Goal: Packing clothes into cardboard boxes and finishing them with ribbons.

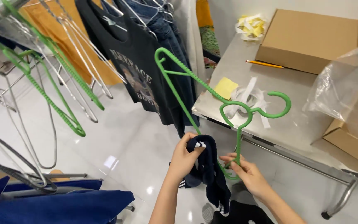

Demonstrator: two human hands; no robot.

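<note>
The left hand [184,157] is clenched on a bunched dark navy garment [207,170] with white stripes, held just beside the right hand [245,171], which pinches the lower bar of a green hanger [224,103]. The hanger rises up and away from both hands, its hook over the edge of the metal table [237,58]. The step in hand looks like feeding the garment onto the hanger; the next move likely calls for spreading the cloth and tilting the hanger clear of the table edge. Open room lies left of the left hand, before the rack of hanging clothes [146,54] and empty hangers [59,83]
</note>
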